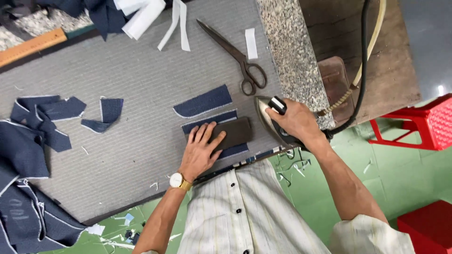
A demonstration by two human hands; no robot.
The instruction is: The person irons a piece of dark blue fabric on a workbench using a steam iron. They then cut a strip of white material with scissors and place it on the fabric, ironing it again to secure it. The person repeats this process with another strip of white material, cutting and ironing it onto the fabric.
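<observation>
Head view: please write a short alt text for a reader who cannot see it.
A person's left hand presses a dark flat block onto a navy fabric piece, while the right hand grips an iron. Scissors lie above.

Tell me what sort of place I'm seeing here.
Most likely a tailoring or garment workshop: a padded pressing table strewn with cut navy fabric pieces, large scissors, and an iron under the right hand.

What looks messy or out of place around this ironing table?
Cloth offcuts and threads litter the green floor by the table edge. The iron, gripped by the right hand, is tipped on its side with its soleplate showing. The left hand presses a dark block onto the navy strip.
</observation>
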